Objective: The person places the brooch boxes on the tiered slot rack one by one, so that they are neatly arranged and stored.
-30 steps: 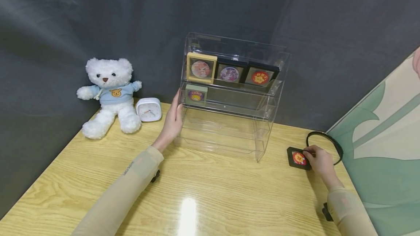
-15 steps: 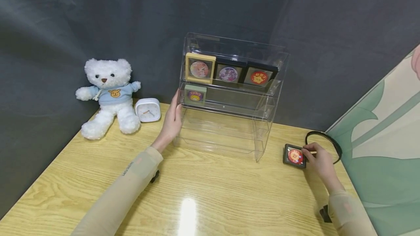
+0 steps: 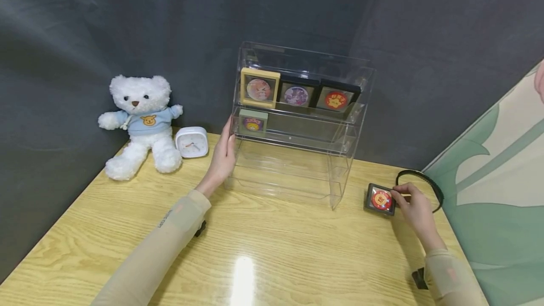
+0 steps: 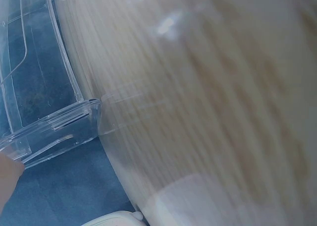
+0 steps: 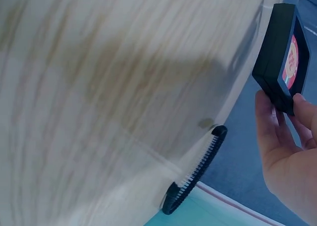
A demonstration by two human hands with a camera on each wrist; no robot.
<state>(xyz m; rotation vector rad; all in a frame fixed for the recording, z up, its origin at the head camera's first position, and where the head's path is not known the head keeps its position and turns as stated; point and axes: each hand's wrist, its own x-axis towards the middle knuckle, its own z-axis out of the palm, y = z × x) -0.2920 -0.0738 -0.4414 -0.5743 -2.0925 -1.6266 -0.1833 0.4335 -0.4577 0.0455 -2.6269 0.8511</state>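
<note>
My right hand pinches a black square display case by its right edge, thumb on the front. The case has a clear window with a round red badge inside. In the right wrist view the black case is tilted and raised off the wood table. My left hand rests against the left side of a clear acrylic tiered rack, its fingers extended along the side. The left wrist view shows only part of that hand at the rack's edge.
Framed badges stand on the rack: a yellow frame, two black ones on the top tier, and a green one below. A black toothed headband lies behind my right hand. A white teddy bear and white clock sit left.
My right hand has lifted the black case and tilted its face up, shifting it slightly left and away from me. My left hand stays against the rack.
</note>
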